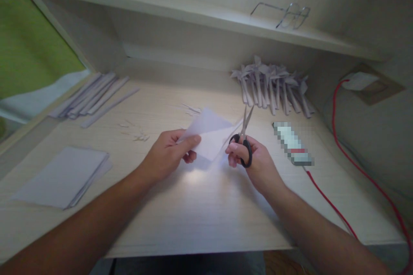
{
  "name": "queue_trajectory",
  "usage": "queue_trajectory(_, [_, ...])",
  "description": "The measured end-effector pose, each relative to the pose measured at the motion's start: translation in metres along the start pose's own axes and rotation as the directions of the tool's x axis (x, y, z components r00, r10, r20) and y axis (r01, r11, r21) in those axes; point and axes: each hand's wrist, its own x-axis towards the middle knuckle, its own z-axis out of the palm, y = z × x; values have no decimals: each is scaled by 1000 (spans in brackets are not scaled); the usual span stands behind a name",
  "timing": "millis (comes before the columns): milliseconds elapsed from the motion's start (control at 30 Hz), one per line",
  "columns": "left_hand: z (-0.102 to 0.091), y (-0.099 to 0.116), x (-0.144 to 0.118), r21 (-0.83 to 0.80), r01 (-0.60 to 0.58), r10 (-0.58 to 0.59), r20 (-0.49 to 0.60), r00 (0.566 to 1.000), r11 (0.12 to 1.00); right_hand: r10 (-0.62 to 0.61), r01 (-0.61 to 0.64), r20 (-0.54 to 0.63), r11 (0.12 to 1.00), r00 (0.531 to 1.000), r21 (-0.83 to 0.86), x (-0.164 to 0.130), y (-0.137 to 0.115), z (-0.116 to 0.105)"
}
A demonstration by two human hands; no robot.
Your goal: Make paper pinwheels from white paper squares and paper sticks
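My left hand [176, 148] pinches the left corner of a white sheet of paper [209, 135], thumb on top, and the sheet is held just over the desk. With fingers through its black handles, my right hand [250, 154] grips a pair of scissors [244, 124]. The blades point away from me and stand slightly apart. A narrow paper edge at the sheet's right side comes close to the blades; whether my right fingers also touch it I cannot tell. Thin paper scraps [192, 109] lie behind the sheet, and more offcuts [140, 137] lie to its left.
A stack of paper [64, 176] lies at the left, with rolled paper tubes [97, 94] behind it. Several paper pinwheel-like pieces on tubes [271, 81] lie at the back right. A phone [293, 144] on a red cable [332, 204] is at the right. Glasses [292, 15] rest on the shelf [193, 15].
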Motion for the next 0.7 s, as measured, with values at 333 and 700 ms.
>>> queue_trajectory(333, [-10, 1, 3, -204, -156, 104, -241, 965, 966, 321, -296, 363, 947, 875, -124, -19, -8, 15])
queue_trajectory(700, [-7, -4, 1, -188, -128, 96, -167, 981, 974, 321, -294, 368, 947, 873, -129, -20, -3, 16])
